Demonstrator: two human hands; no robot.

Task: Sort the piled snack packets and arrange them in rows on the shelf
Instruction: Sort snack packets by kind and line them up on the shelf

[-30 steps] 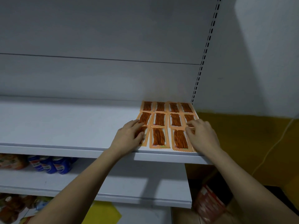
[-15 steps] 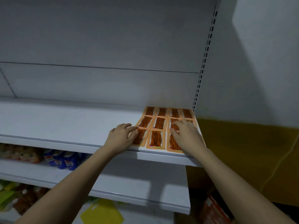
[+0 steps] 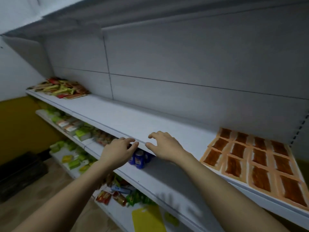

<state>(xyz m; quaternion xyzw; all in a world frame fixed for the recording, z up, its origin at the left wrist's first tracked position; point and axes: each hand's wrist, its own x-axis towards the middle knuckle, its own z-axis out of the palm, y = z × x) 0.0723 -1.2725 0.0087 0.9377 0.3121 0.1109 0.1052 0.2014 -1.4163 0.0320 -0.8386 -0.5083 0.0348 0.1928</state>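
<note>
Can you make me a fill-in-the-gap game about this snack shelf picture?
1. The orange packets lie flat in neat ____.
2. The mixed snack pile sits at the shelf's far ____ end.
3. The left hand and right hand hold ____.

Missing words: rows; left; nothing

Two bare forearms reach in from the lower edge — no sleeve shows on either; both are uncovered from the frame's edge to the wrist. The left hand [image 3: 117, 150] and right hand [image 3: 165, 146] wear no gloves, rings, watch or bands — wrists plain; nails look short, though the slight blur hides finer detail.
</note>
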